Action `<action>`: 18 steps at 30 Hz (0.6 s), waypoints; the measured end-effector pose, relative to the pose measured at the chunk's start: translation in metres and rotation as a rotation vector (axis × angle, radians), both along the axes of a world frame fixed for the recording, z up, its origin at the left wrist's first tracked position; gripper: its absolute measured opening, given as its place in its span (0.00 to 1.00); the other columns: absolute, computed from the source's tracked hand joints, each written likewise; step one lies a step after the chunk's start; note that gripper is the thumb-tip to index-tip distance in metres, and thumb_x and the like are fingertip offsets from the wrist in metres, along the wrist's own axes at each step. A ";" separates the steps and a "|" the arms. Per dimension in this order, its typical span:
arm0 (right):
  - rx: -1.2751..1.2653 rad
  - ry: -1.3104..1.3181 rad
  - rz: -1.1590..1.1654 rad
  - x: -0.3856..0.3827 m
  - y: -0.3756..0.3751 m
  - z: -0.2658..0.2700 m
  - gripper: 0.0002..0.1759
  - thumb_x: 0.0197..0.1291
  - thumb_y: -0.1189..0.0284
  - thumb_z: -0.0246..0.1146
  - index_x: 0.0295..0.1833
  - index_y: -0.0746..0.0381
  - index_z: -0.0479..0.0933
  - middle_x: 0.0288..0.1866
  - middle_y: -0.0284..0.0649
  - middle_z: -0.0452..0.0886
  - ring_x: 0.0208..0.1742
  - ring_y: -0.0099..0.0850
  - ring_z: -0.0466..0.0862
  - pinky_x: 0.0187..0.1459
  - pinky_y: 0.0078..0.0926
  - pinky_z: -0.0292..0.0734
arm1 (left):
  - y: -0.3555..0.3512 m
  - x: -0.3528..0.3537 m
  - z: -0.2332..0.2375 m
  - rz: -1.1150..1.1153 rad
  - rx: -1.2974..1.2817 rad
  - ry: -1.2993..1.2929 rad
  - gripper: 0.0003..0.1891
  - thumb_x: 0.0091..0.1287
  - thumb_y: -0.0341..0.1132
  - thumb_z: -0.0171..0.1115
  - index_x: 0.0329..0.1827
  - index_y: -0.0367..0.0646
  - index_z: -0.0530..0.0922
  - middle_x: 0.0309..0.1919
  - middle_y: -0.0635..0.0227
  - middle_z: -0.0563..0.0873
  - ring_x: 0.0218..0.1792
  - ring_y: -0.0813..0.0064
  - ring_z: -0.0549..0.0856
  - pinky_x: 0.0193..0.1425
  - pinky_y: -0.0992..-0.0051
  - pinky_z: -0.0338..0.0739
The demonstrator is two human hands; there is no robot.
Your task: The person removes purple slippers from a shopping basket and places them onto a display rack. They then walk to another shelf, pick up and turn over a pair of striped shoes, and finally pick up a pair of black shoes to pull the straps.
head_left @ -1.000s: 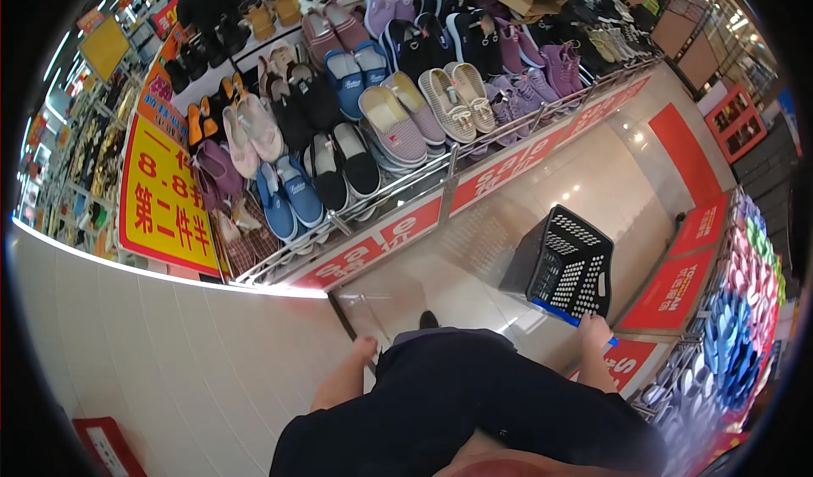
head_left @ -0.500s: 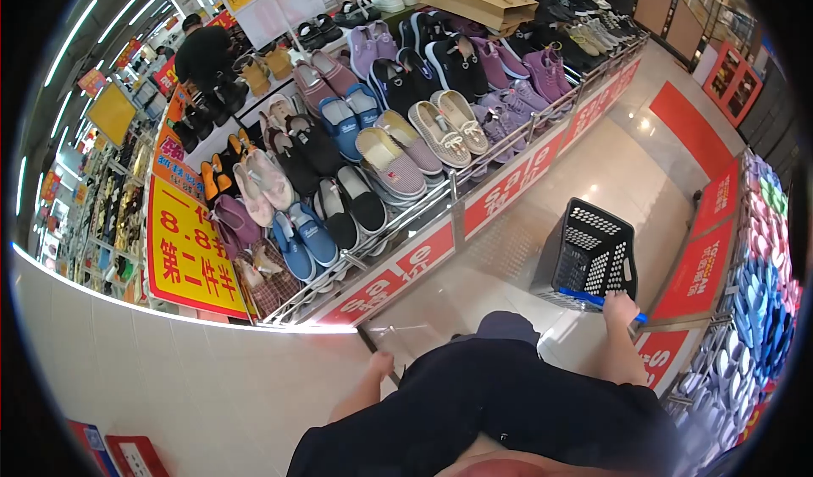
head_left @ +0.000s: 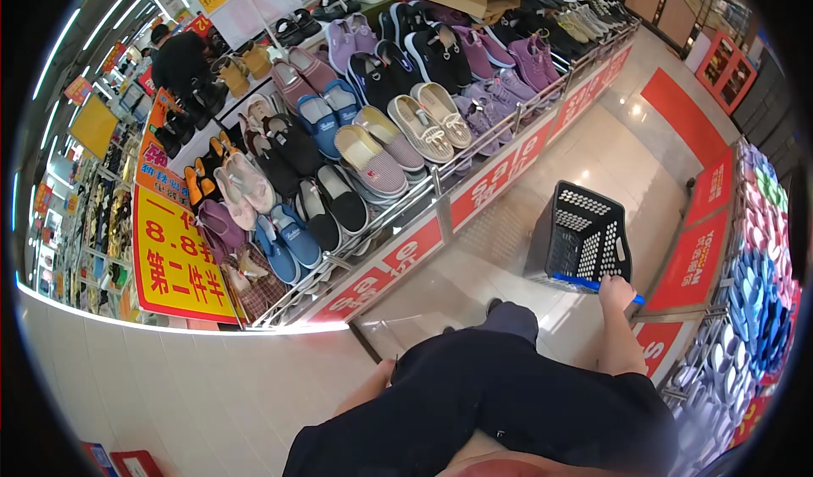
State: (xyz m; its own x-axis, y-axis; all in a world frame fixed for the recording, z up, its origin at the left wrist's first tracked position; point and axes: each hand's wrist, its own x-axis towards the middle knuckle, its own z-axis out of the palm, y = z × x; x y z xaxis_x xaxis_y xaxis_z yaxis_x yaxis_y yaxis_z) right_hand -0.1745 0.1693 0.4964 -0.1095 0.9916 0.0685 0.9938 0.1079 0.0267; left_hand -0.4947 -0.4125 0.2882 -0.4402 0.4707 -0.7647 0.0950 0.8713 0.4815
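Right hand (head_left: 616, 293) on the blue handle (head_left: 582, 283) of a black shopping basket (head_left: 542, 242), beside the right leg.
Right grip closed round the handle, likely to steer the basket at arm's length, clear of the feet; left hand (head_left: 387, 370) low by the shirt, fingers mostly hidden, grip can't be told. Slip-on shoes (head_left: 370, 162) set in pairs on the display stand (head_left: 402, 261), toes mostly outward, probably for easy viewing; chrome rail likely stops them sliding. Glossy tiled floor (head_left: 461, 308), light slippers (head_left: 745, 295) racked at right, another person (head_left: 178, 64) far left.
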 end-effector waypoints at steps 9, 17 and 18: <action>-0.034 -0.057 0.020 0.002 0.003 -0.001 0.23 0.63 0.58 0.51 0.35 0.60 0.88 0.37 0.46 0.89 0.42 0.45 0.88 0.54 0.49 0.74 | 0.001 -0.020 0.027 0.393 -0.080 -0.087 0.14 0.64 0.39 0.56 0.32 0.40 0.85 0.26 0.61 0.85 0.25 0.69 0.85 0.27 0.68 0.76; -0.051 -0.017 -0.017 0.002 0.000 0.000 0.22 0.62 0.58 0.52 0.32 0.59 0.88 0.36 0.47 0.89 0.42 0.45 0.88 0.55 0.48 0.73 | 0.054 -0.039 0.054 0.615 0.098 -0.091 0.15 0.67 0.39 0.58 0.47 0.36 0.84 0.33 0.64 0.86 0.29 0.71 0.85 0.31 0.71 0.78; -0.047 -0.014 -0.015 0.003 0.003 -0.003 0.22 0.62 0.58 0.52 0.32 0.59 0.88 0.35 0.47 0.89 0.41 0.45 0.88 0.55 0.48 0.73 | 0.058 -0.038 0.054 0.624 0.098 -0.099 0.16 0.68 0.39 0.58 0.49 0.36 0.83 0.34 0.64 0.86 0.30 0.71 0.86 0.32 0.71 0.78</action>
State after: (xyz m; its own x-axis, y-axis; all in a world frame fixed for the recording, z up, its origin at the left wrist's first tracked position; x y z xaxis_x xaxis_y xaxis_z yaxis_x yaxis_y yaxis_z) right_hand -0.1714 0.1721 0.4929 -0.0955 0.9952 0.0206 0.9949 0.0947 0.0359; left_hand -0.5324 -0.3549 0.3425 -0.5831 0.2183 -0.7825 -0.4652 0.7000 0.5419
